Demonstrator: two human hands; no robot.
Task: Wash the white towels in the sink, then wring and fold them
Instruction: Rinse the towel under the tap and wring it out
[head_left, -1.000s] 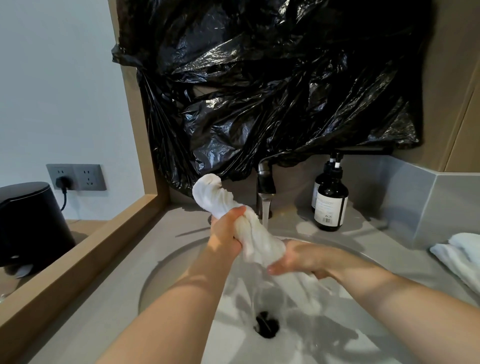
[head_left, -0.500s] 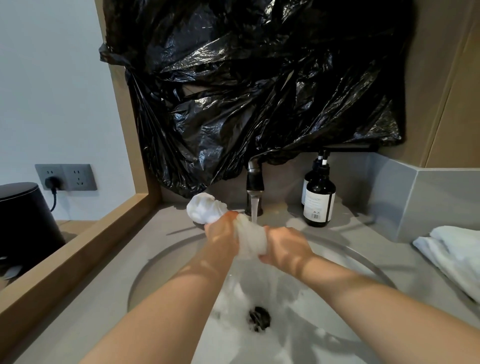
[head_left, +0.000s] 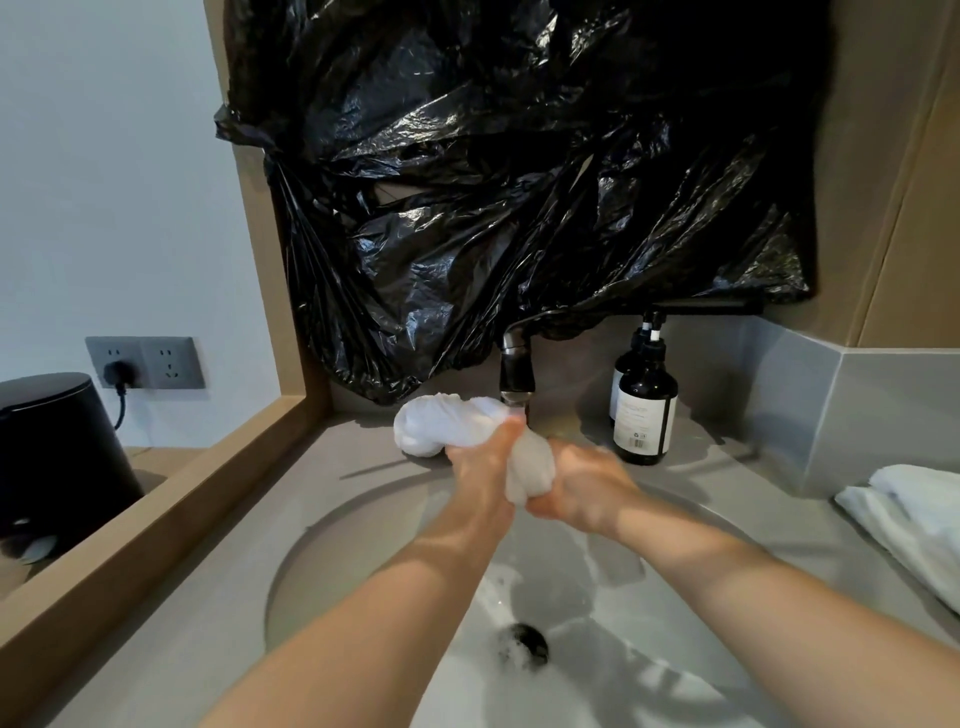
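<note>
While bunched, towel (head_left: 441, 427) inside left fingers (head_left: 501, 441), right fingers (head_left: 551, 501)

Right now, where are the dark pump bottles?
In the head view, the dark pump bottles stand on the counter behind the sink, just right of the faucet and left of the spare white towels.

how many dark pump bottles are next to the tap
2. Both stand on the counter right of the faucet: the front bottle, and the back bottle close behind it to its left, largely hidden by it. No others show.
</note>
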